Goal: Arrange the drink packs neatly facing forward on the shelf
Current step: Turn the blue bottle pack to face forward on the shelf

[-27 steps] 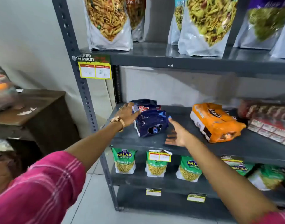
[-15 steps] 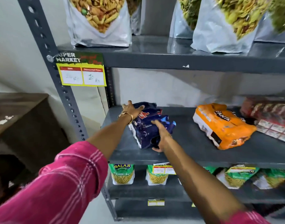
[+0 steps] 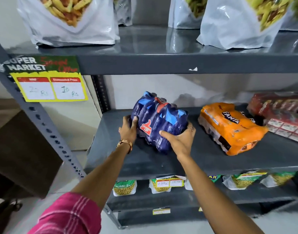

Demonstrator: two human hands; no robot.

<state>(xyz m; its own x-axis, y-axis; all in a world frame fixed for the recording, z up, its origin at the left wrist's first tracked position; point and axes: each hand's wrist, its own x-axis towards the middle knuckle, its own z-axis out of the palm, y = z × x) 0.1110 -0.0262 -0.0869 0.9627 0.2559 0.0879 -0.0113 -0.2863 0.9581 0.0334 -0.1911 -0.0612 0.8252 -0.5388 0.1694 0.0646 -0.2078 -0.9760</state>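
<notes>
**Both hands on blue pack, mid-straighten**

You've got the blue drink pack [image 3: 159, 121] clamped from both sides: left hand [image 3: 128, 130] wrapped on its left edge, right hand [image 3: 180, 141] cupping the near right corner. The pack sits tilted at the left of the middle shelf [image 3: 204, 159], label angled, not squared to the front. The orange Fanta pack [image 3: 229, 127] lies skewed just to the right, untouched; red packs [image 3: 283, 115] sit beyond it.

Risks: the shrink-wrap looks slick and loose, so your fingers could slip or the bottles shift inside. Swing it right too far and you'd likely bump the Fanta pack. Drag it forward and it could tip off the shelf lip.
</notes>
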